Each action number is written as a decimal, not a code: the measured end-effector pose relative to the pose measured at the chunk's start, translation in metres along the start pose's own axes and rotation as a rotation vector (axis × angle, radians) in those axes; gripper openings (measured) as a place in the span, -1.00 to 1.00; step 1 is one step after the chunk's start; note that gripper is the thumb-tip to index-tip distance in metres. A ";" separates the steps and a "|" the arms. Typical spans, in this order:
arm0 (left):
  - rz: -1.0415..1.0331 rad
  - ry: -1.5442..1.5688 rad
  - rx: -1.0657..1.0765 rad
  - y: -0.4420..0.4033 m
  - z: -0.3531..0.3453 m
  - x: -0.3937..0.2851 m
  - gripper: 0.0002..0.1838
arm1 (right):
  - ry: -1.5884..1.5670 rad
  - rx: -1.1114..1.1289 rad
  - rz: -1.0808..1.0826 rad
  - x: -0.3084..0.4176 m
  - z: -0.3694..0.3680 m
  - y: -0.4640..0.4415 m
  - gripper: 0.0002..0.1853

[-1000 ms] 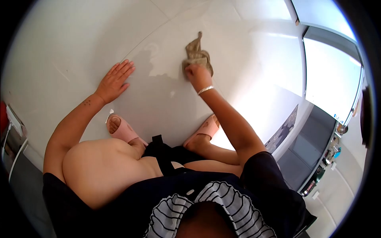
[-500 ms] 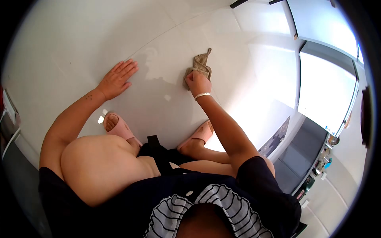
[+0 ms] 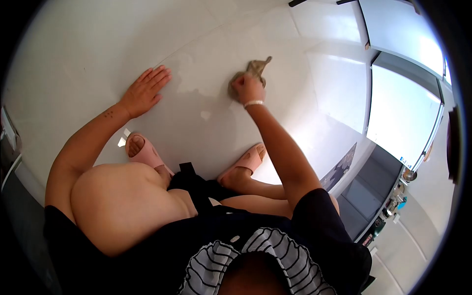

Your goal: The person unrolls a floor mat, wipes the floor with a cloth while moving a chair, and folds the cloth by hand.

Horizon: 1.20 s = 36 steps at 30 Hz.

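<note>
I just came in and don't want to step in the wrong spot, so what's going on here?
A person crouches low over a pale, glossy floor. Their right hand presses a crumpled brown cloth against the floor, in front of their feet. The left hand lies flat on the floor off to the left, holding nothing. Both feet are in pink slippers. Whether the floor is wet is hard to tell from its shine.

Floor (image 3: 206, 44): glossy off-white. Cloth (image 3: 257, 68), upper centre: brownish khaki. Slippers (image 3: 147, 155): pale pink. Clothing (image 3: 324, 216), lower frame: black. Collar (image 3: 290, 260), bottom centre: white with black stripes. Bracelet (image 3: 254, 103): whitish.
</note>
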<state>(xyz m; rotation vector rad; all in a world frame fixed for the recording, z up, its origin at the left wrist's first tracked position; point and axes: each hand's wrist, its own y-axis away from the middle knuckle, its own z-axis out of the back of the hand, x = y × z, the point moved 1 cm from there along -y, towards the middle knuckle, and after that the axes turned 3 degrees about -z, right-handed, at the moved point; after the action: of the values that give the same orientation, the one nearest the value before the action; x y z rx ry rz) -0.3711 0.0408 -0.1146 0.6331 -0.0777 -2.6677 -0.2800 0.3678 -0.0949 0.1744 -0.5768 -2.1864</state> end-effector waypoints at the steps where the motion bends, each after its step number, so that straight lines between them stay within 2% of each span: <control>1: -0.004 -0.013 -0.017 -0.001 0.001 0.001 -0.36 | -0.060 -0.020 0.002 0.004 0.008 -0.011 -0.83; 4: -0.009 -0.013 -0.019 -0.001 0.005 0.000 -0.35 | -0.053 -0.062 0.007 0.009 0.015 -0.010 -0.83; 6: -0.001 -0.013 -0.008 -0.001 0.002 0.003 -0.35 | 0.052 0.007 -0.016 -0.004 -0.004 0.006 -0.84; 8: 0.001 -0.001 0.011 -0.001 -0.001 0.004 -0.35 | 0.021 0.066 0.021 -0.012 -0.011 0.029 -0.85; 10: 0.003 -0.018 -0.001 -0.001 -0.001 0.003 -0.37 | 0.110 0.051 -0.004 -0.005 -0.006 0.014 -0.86; 13: 0.012 -0.044 -0.007 -0.002 0.004 -0.003 -0.37 | -0.099 0.011 -0.039 0.010 0.014 -0.014 -0.80; 16: 0.014 0.002 0.005 -0.001 0.002 0.000 -0.37 | -0.020 0.011 -0.066 -0.002 0.001 0.000 -0.78; 18: 0.009 0.006 0.005 0.000 0.002 0.001 -0.36 | 0.019 0.154 -0.053 -0.011 -0.006 0.025 -0.78; 22: 0.032 0.003 0.035 -0.002 0.000 -0.001 -0.36 | -0.018 0.054 -0.124 -0.007 -0.001 0.000 -0.76; 23: 0.033 0.003 0.035 -0.003 -0.001 -0.002 -0.36 | -0.083 -0.013 -0.036 -0.009 0.003 -0.016 -0.75; 26: 0.022 -0.036 -0.006 -0.001 0.001 -0.004 -0.36 | -0.041 0.058 -0.095 0.001 0.013 -0.021 -0.77; 28: 0.019 -0.020 -0.012 -0.001 0.002 -0.002 -0.36 | 0.027 0.046 -0.036 -0.010 -0.006 0.006 -0.79; 30: 0.009 -0.015 -0.020 -0.001 0.003 -0.003 -0.36 | -0.020 0.158 -0.117 -0.009 -0.007 0.034 -0.82; 34: 0.022 -0.039 -0.018 -0.002 0.000 -0.004 -0.35 | -0.053 -0.073 -0.090 -0.008 -0.013 -0.017 -0.77; 36: 0.019 -0.032 -0.009 -0.001 -0.001 -0.004 -0.35 | -0.114 0.019 -0.116 0.012 0.016 -0.021 -0.76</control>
<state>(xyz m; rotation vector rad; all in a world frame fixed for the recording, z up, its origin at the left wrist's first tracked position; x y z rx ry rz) -0.3674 0.0431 -0.1137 0.5846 -0.0796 -2.6586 -0.3074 0.3751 -0.0894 0.0956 -0.6661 -2.3155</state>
